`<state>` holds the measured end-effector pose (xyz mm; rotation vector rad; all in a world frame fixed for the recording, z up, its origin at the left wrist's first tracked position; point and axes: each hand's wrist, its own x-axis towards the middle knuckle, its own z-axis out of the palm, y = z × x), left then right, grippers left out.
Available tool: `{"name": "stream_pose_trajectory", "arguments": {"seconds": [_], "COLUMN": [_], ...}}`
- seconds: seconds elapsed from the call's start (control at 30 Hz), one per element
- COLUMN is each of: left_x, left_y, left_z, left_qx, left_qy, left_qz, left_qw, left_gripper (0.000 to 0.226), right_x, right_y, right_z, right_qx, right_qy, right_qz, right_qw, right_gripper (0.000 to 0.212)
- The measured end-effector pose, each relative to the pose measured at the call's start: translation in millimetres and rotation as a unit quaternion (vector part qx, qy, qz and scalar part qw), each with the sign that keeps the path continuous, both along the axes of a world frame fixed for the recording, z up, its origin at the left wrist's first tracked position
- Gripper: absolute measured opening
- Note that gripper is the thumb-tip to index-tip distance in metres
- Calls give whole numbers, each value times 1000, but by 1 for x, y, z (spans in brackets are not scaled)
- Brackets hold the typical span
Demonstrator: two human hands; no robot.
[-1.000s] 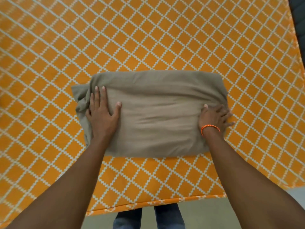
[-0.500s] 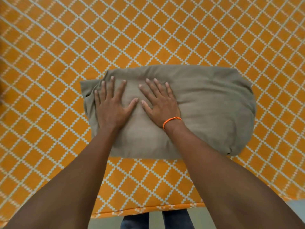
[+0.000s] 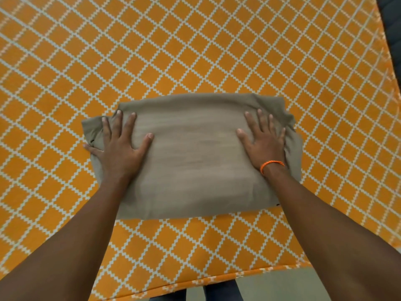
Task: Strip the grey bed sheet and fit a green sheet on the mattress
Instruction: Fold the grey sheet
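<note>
- The folded sheet is sitting in the middle of the frame, lying flat on the orange mattress with the white lattice print. It's reading grey-olive in this light, so whether it's the grey one or the green one is honestly hard to call.
- The left hand is pressing flat on the left end of the bundle, fingers straight and fanned out, little finger hanging over the cloth's left edge.
- The right hand, the one with the orange wrist band, is lying flat on the right end the same way, fingers spread, nothing pinched.
- Handling guess: it's looking soft, light and floppy, several layers thick, with no stiffness at all. Nothing fragile here, and it probably isn't sliding much on the woven cover.
- The left and right ends are looking bunchy and loose, so those are probably going to spill open if lifted by one corner.
- Best grab, probably: sliding fingers under the two short ends and lifting both together, or pinching a top-layer corner if the plan is unfolding it.
- The near mattress edge is running along the bottom of the frame, with the floor beyond it.
</note>
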<state>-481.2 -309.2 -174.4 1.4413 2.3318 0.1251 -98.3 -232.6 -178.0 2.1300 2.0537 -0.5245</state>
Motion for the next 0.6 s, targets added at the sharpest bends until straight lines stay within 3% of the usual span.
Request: {"name": "stream_pose_trajectory", "arguments": {"seconds": [0.13,0.27,0.37,0.47,0.53,0.6], "left_x": [2,14,34,77,103,107], "left_y": [3,13,17,5,-18,-46], "left_z": [-4,-4,5,13,12,5], "left_qx": [-5,-37,-29,100,168,154], "left_qy": [22,70,95,30,-53,-44], "left_qz": [24,84,116,25,-55,-94], "left_qw": [999,993,988,994,983,983], "left_gripper": [75,76,73,63,54,52], "right_x": [26,10,-38,-123,-173,-183], "right_y": [-11,-18,-23,-49,-85,-113], "right_z": [-2,-6,8,18,17,14], "right_qx": [11,50,108,193,166,115], "right_qy": [30,-63,-102,-22,60,108], "right_qz": [-53,-170,-212,-69,80,143], "right_qw": [998,982,966,979,981,977], "right_gripper": [68,66,47,45,48,51]}}
